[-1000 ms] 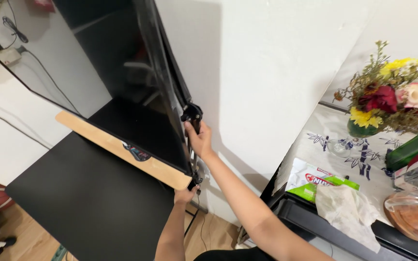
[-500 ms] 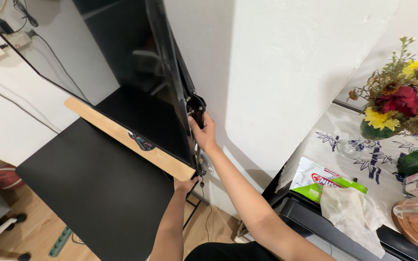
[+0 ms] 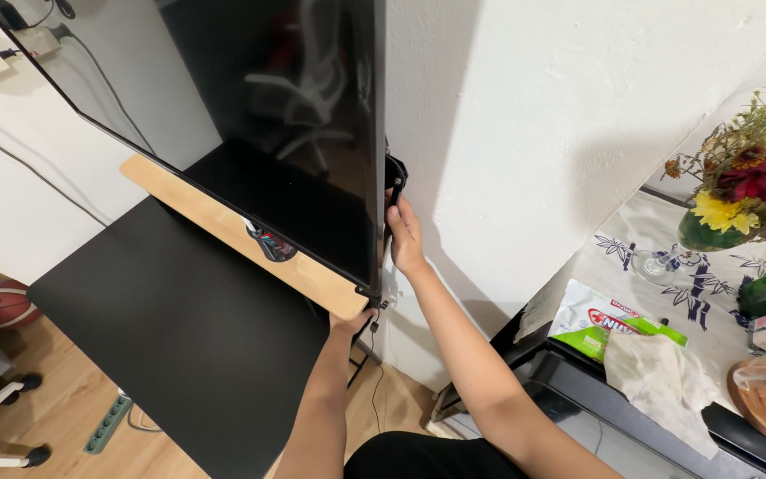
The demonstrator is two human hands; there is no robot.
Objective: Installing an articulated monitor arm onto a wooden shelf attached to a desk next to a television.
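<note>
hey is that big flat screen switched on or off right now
Off. The flat screen is dark all over and only mirrors the room, a white chair among it; no picture or glow shows.

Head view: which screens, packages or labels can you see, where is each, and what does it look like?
Screen: large, flat, black, unlit, by the white wall; right hand behind its edge, left hand under its lower corner.
Packet: flat, white and green with a red patch, on the side table at right.

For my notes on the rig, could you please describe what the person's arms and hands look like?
Both arms are bare to the frame's edge, with no sleeves in view. The left hand and right hand wear no gloves, and no rings, watch or markings are visible.
</note>
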